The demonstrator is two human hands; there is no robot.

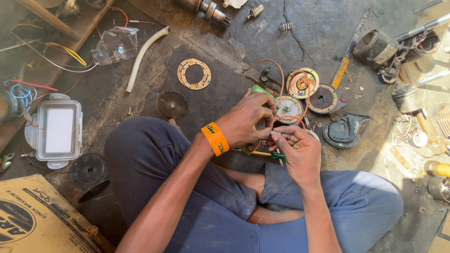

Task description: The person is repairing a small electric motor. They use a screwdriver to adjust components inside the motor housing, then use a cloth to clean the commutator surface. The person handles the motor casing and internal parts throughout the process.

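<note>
Hands (pixel 274 133) — discs (pixel 323 98), wires (pixel 281 75) around

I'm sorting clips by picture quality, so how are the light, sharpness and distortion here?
Head view: hard sunlight from the right bleaches the right knee and the floor beside it; the left side lies in shade. Both the left hand and right hand look sharp. Wide-lens bending shows at the edges.

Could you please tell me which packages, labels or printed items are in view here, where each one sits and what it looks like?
Cardboard box: bottom left corner, brown with black print and a round emblem.
Plastic bag: upper left on the floor, clear, crumpled, with a dark printed patch.
Plastic container: left edge, clear, rectangular, white panel on the lid.
Wristband: on the left hand, orange with black print.
Green packet: behind the hands, mostly hidden.
</note>
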